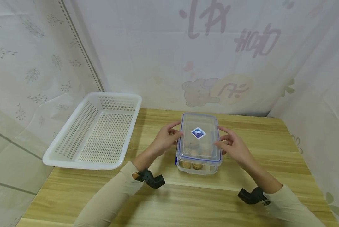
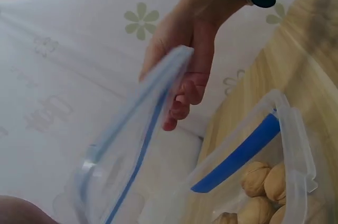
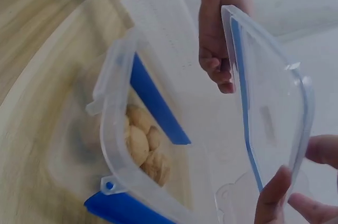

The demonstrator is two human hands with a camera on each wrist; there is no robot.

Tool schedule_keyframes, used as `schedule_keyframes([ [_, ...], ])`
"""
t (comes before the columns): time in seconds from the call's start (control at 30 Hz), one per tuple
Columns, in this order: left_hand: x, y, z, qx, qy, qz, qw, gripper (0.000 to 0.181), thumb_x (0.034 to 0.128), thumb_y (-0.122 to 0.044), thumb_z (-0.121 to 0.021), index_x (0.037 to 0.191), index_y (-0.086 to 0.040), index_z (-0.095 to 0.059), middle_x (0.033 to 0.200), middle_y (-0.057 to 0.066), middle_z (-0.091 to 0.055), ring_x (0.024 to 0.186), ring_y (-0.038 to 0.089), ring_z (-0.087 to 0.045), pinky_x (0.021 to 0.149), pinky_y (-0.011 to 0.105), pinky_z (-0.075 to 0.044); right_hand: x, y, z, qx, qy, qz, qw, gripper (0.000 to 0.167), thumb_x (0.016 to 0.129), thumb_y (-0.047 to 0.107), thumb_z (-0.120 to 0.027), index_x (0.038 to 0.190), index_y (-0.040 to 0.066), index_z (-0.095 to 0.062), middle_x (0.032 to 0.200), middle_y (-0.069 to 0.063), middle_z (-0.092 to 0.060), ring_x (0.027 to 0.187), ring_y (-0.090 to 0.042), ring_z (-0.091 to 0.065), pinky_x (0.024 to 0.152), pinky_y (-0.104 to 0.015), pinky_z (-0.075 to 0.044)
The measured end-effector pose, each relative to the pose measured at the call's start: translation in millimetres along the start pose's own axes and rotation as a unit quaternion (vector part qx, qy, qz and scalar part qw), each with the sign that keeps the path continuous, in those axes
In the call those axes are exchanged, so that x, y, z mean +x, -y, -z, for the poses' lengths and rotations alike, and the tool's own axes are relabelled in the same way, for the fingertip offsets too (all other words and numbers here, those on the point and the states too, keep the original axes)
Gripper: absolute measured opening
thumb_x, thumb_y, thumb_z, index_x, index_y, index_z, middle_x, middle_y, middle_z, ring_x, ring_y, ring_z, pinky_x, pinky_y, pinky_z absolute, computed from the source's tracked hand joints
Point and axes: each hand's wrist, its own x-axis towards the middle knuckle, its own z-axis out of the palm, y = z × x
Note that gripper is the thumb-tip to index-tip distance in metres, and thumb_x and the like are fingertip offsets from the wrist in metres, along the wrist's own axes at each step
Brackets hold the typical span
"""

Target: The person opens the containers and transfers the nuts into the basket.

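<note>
While the left hand (image 1: pixel 164 138) pinches one long side of the clear lid (image 1: pixel 198 146) and the right hand (image 1: pixel 234 145) pinches the other, the lid hangs just above the plastic box (image 1: pixel 198 172) on the tabletop (image 1: pixel 260 132). Inside the box lie what look like walnuts (image 2: pixel 257 178), though blur softens them. A white basket (image 1: pixel 84 165) stands to the left, apart from the box.

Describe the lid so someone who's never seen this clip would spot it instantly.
On the wooden table, right of the white basket, sits a clear container of brown nuts. The lid is the flat see-through panel held just above it between the left hand and right hand. Unlike the basket and container, it shows a blue diamond-shaped label.
</note>
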Motion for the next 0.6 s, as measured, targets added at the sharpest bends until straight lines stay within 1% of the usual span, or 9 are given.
schedule_keyframes([
  [0.1,1.2,-4.6,0.5,0.019,-0.007,-0.035,0.9992,0.042,0.1062,-0.002,-0.049,0.148,-0.004,-0.053,0.106,0.015,-0.065,0.084,0.016,-0.062,0.074,0.034,-0.059,0.7,5.4,3.4,0.05,0.007,0.001,0.9987,0.061,0.103,0.013,-0.062,0.156,0.001,-0.034,0.112,-0.015,-0.054,0.085,-0.013,-0.06,0.069,-0.028,-0.058],
  [0.17,2.3,-8.7,1.4,0.046,-0.013,-0.057,0.9973,0.041,0.1064,0.001,-0.045,0.146,-0.003,-0.054,0.107,0.015,-0.065,0.084,0.017,-0.06,0.071,0.03,-0.056,0.9,9.5,5.6,0.085,0.007,0.007,0.9963,0.056,0.107,0.016,-0.054,0.156,-0.001,-0.034,0.117,-0.009,-0.053,0.094,-0.011,-0.06,0.076,-0.026,-0.057],
  [0.27,3.7,-15.7,2.9,0.092,-0.015,-0.094,0.9912,0.041,0.1056,0.002,-0.047,0.146,-0.001,-0.054,0.111,0.015,-0.066,0.088,0.019,-0.061,0.071,0.028,-0.054,1.0,15.8,9.5,0.109,0.006,0.032,0.9935,0.05,0.11,0.015,-0.044,0.155,-0.004,-0.034,0.12,-0.005,-0.052,0.096,-0.011,-0.057,0.076,-0.024,-0.055],
  [0.3,4.4,-18.3,3.2,0.116,-0.019,-0.113,0.9866,0.04,0.1056,0.001,-0.048,0.145,-0.001,-0.054,0.113,0.016,-0.066,0.088,0.02,-0.061,0.071,0.028,-0.054,1.1,18.0,11.1,0.1,0.004,0.044,0.994,0.048,0.11,0.012,-0.043,0.155,-0.005,-0.035,0.121,-0.005,-0.052,0.095,-0.012,-0.057,0.076,-0.023,-0.055],
  [0.37,6.1,-23.2,3.1,0.167,-0.033,-0.151,0.9737,0.038,0.106,-0.002,-0.051,0.144,0.001,-0.056,0.113,0.017,-0.065,0.086,0.022,-0.06,0.07,0.03,-0.053,0.8,22.2,14.5,0.06,0.001,0.064,0.9961,0.047,0.109,0.008,-0.045,0.154,-0.004,-0.037,0.115,-0.009,-0.055,0.087,-0.014,-0.059,0.071,-0.023,-0.054],
  [0.43,7.6,-27.6,2.4,0.219,-0.057,-0.195,0.9544,0.035,0.1059,-0.004,-0.053,0.14,0.002,-0.059,0.112,0.016,-0.062,0.084,0.021,-0.058,0.071,0.031,-0.052,0.5,26.1,17.0,0.005,-0.006,0.083,0.9965,0.043,0.108,0.008,-0.048,0.149,-0.005,-0.044,0.105,-0.013,-0.056,0.079,-0.016,-0.06,0.069,-0.025,-0.056],
  [0.47,8.3,-29.7,2.0,0.244,-0.072,-0.218,0.9421,0.033,0.1058,-0.005,-0.053,0.136,0.003,-0.062,0.11,0.015,-0.061,0.083,0.022,-0.056,0.07,0.031,-0.051,0.6,27.8,18.1,-0.027,-0.014,0.091,0.9954,0.038,0.108,0.009,-0.05,0.143,-0.006,-0.05,0.101,-0.014,-0.058,0.077,-0.016,-0.061,0.067,-0.025,-0.055],
  [0.53,9.7,-34.2,1.1,0.281,-0.098,-0.257,0.9193,0.029,0.1055,-0.007,-0.054,0.129,0.004,-0.066,0.107,0.014,-0.058,0.082,0.022,-0.055,0.07,0.032,-0.05,1.2,30.8,19.6,-0.079,-0.037,0.109,0.9902,0.029,0.108,0.014,-0.051,0.127,-0.007,-0.061,0.088,-0.017,-0.059,0.07,-0.017,-0.062,0.063,-0.025,-0.054],
  [0.6,11.0,-38.1,0.3,0.3,-0.112,-0.282,0.9042,0.025,0.1058,-0.009,-0.055,0.12,0.003,-0.071,0.106,0.013,-0.059,0.083,0.021,-0.056,0.071,0.032,-0.05,2.5,32.8,21.0,-0.111,-0.065,0.131,0.983,0.027,0.108,0.016,-0.052,0.116,-0.006,-0.066,0.083,-0.016,-0.06,0.068,-0.019,-0.062,0.054,-0.026,-0.049],
])
